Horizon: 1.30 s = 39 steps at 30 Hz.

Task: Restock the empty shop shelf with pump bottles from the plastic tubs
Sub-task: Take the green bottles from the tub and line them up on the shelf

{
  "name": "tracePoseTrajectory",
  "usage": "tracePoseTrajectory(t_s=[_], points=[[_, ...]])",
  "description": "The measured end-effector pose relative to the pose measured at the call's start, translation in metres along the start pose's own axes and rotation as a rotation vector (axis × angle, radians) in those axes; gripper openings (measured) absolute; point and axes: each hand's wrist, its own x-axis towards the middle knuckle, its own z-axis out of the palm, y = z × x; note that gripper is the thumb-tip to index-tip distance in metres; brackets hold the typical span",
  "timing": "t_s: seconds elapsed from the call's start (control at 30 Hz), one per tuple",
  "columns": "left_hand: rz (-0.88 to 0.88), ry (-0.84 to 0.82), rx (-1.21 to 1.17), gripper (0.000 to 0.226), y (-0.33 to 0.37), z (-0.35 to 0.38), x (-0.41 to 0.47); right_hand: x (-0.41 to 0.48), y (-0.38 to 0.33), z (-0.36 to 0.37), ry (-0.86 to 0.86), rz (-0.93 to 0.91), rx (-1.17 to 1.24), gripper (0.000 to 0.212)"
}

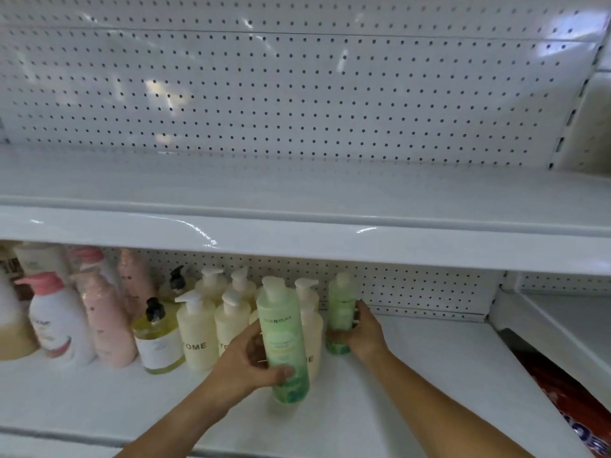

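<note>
A: Hazard?
B: The left hand (251, 361) grasps the near bottle (286, 342) and the right hand (362, 332) grasps the far bottle (342, 312). Both bottles are at 6 o'clock, low over the lower shelf (429, 375). A nudge toward 9 o'clock could topple the cream bottles (198, 335).
A: Materials?
B: Tall, smooth, translucent green plastic cylinders, probably slippery, and a glossy white shelf.

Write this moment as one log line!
left hand: grips front green bottle | right hand: grips back green bottle | place: lower shelf
</note>
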Motion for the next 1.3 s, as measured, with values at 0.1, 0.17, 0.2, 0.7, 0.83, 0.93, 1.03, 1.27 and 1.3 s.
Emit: tracePoseTrajectory(t_s=[0.1,0.17,0.2,0.7,0.83,0.93,1.03,1.27,1.3], points=[[-0.002,-0.022,0.009,0.065,-0.001,0.0,0.0,0.0,-0.002,0.005,0.0,-0.007,0.01,0.075],[-0.001,-0.026,0.015,0.062,-0.001,-0.001,-0.001,0.001,-0.003,0.009,-0.004,-0.009,0.015,0.076],[-0.001,-0.025,0.014,0.061,0.0,-0.001,-0.001,0.001,-0.003,0.011,-0.012,-0.007,0.025,0.076],[-0.011,-0.03,-0.002,0.067,-0.005,-0.004,-0.002,-0.009,-0.003,0.016,-0.034,-0.001,0.049,0.077],[0.003,-0.033,0.004,0.065,-0.002,0.0,0.003,-0.012,-0.003,0.009,-0.131,0.019,0.054,0.085],[0.025,-0.05,0.009,0.064,0.002,0.003,0.008,-0.019,-0.009,-0.008,-0.143,0.064,0.13,0.087],[0.044,-0.073,0.019,0.063,0.008,0.012,0.015,-0.039,-0.028,-0.037,0.036,-0.021,0.081,0.067],[0.117,-0.125,0.065,0.06,0.017,0.051,0.031,-0.122,-0.068,-0.063,-0.169,-0.19,0.154,0.072],[0.129,-0.135,0.083,0.061,0.018,0.056,0.033,-0.131,-0.067,-0.062,-0.23,-0.192,0.16,0.076]])
